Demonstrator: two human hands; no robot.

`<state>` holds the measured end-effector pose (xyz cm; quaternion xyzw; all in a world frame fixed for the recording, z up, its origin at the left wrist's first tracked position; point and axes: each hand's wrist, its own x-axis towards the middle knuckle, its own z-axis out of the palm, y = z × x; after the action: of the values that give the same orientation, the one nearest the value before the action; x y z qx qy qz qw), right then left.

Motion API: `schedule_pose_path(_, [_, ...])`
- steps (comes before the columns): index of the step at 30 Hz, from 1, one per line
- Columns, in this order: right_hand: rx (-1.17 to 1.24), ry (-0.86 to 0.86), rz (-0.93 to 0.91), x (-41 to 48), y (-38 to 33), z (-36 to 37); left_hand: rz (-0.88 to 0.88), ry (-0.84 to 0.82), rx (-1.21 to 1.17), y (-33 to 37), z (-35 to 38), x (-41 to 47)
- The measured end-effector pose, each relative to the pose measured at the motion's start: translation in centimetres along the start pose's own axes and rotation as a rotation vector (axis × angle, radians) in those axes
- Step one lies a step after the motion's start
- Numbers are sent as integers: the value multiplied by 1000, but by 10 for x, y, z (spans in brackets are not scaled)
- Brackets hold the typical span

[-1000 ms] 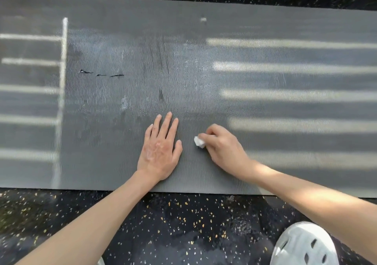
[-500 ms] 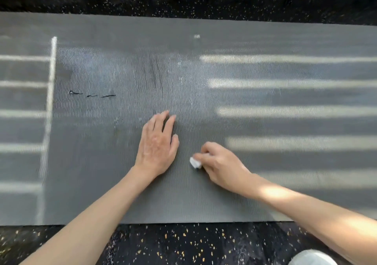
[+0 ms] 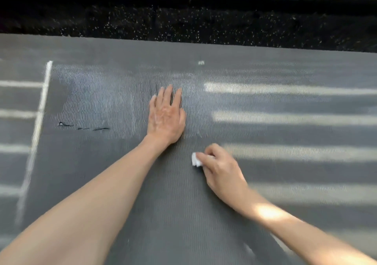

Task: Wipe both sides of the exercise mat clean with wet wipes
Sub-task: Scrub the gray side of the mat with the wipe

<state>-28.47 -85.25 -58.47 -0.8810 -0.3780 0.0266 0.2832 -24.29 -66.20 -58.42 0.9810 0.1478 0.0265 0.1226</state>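
R hand pinches wet wipe on mat, near flat L hand.

The left hand lies flat, palm down, fingers straight and close together, with the left forearm stretched forward from the lower left. The right hand, nearer the body and blurred, is knuckles up, its fingers curled round a small white wet wipe.
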Motion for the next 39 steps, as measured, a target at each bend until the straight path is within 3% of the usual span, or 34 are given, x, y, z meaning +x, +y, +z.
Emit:
schedule_pose_path(2, [2,-65,-63,2,3,-8,6,-13,-9,2,4,6])
schedule_pose_path(6, [-48,64,2,65,29,-11,-4,25,-53,-1,14,7])
schedule_pose_path(11, [38,-155,-81,44,25,-19,-11,46,-77,0,14,11])
schedule_pose_path(16, [0,-50,43,117,48,-18,-11,59,-76,-4,12,9])
schedule_pose_path(21, [89,-259,-83,96,47,-32,-16,53,-59,-1,12,13])
schedule_pose_path(25, [42,-53,29,164,67,-26,-39,22,-50,0,10,13])
schedule_pose_path(30, [89,-219,-51,124,56,-29,-54,-15,-12,-1,10,15])
schedule_pose_path(36, [-88,-5,86,220,79,-25,-57,-39,11,0,8,15])
schedule_pose_path(39, [-48,-112,-43,181,69,-26,-57,-54,21,-1,8,17])
